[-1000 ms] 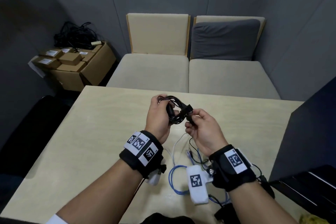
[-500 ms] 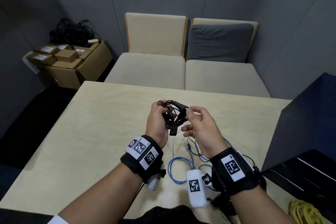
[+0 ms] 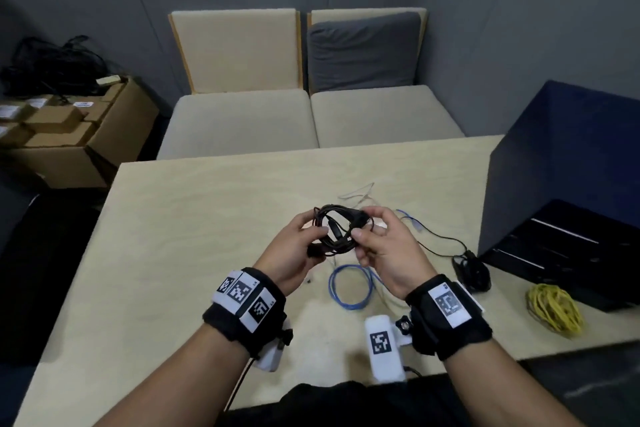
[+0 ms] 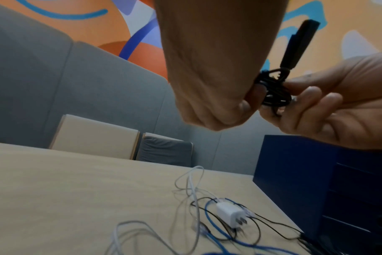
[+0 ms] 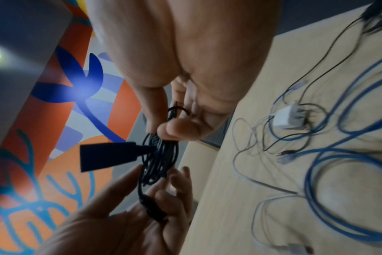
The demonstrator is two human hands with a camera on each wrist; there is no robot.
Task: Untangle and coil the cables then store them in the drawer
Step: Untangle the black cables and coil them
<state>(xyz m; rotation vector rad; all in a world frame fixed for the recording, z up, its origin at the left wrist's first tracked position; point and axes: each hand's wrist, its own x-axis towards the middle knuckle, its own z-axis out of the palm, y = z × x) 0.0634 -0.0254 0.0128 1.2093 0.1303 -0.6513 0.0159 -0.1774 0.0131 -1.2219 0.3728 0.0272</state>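
Black cable coil (image 3: 337, 230) sits between our hands above the table (image 3: 173, 253) — our left hand (image 3: 294, 253) curls round its nine o'clock side, our right hand (image 3: 384, 250) pinches the three o'clock side. Its flat plug (image 5: 108, 156) sticks out. Below lie the blue cable (image 3: 349, 288), white charger (image 4: 228, 213) and, perhaps tangled, white cable (image 4: 191, 186); at three o'clock — the yellow coil (image 3: 554, 310) by the drawer unit (image 3: 561, 163).

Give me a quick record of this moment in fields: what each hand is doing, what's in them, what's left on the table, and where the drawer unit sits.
left hand: grips one side of the black cable coil
right hand: pinches the coil's other side
coil: held above the table, plug end sticking out
loose on table: blue cable, white cable, thin black cable, white charger
already coiled: yellow cable
drawer unit: right end of table, dark blue
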